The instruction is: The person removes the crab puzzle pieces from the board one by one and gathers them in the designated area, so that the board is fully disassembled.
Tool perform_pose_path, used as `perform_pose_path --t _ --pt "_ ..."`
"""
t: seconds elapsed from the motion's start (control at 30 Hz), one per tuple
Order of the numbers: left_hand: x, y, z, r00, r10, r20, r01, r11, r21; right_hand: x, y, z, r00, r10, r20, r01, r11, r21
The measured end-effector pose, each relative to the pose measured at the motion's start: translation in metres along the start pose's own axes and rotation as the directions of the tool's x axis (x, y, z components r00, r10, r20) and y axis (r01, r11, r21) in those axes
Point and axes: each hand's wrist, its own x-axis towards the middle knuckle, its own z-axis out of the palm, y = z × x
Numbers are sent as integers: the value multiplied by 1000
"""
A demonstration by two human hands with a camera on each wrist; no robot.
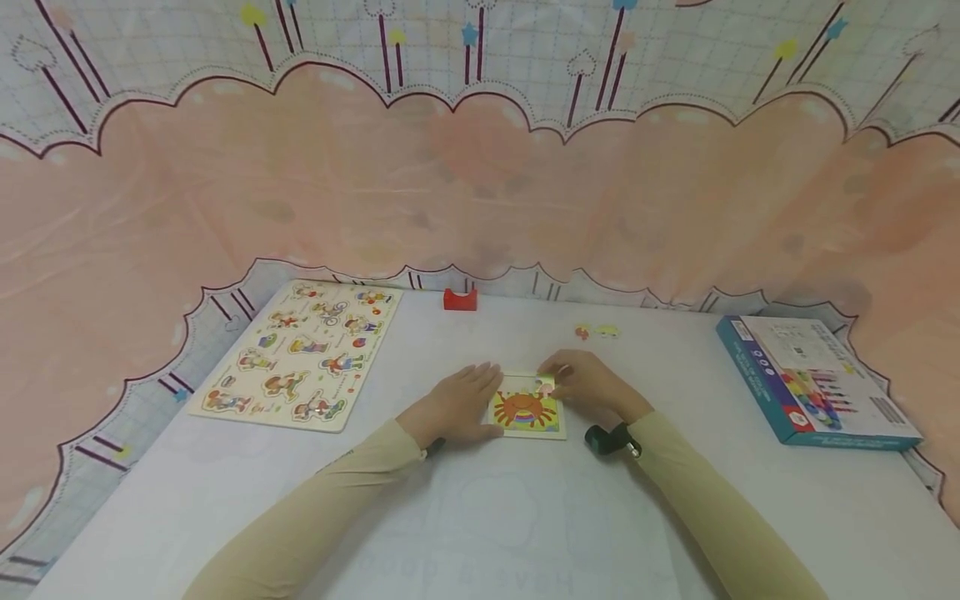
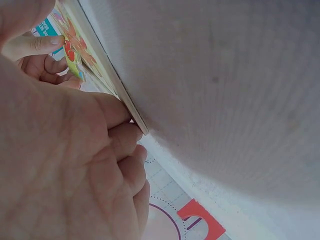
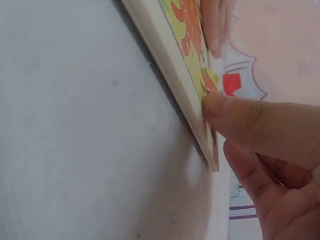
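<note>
A small framed crab puzzle (image 1: 527, 412) lies flat on the white table between the two hands. My left hand (image 1: 456, 405) rests along its left side, fingers extended toward the far edge and thumb near the close left corner. At the far right corner of the frame, my right hand (image 1: 588, 385) pinches a puzzle piece (image 2: 75, 60) with thumb and fingers. The piece is yellow-green with red and sits tilted above the board in the left wrist view. In the right wrist view the thumb covers part of this piece (image 3: 210, 79).
Two small loose pieces (image 1: 607, 332) lie beyond the right hand. A red block with a curved notch (image 1: 460, 300) stands at the back. On the left is a large picture-puzzle board (image 1: 300, 354); on the right, a teal-edged box (image 1: 821, 383).
</note>
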Motion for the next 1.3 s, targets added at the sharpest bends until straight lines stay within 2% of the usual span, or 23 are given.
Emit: perform_pose_path --t 0.4,0.7,0.93,1.3 --pt "-1 -1 1 1000 8 -2 -8 1000 -5 2 -1 -2 999 34 20 -34 999 5" --pt "-1 -1 0 1000 3 -3 -3 1000 -3 4 -1 -3 1000 11 8 -11 1000 4" --pt "-1 -1 0 1000 4 -4 -3 1000 9 3 0 -3 999 -39 -10 39 999 -25" --pt "0 -1 3 1000 2 4 -2 1000 14 3 2 -4 999 -32 -13 31 999 -42"
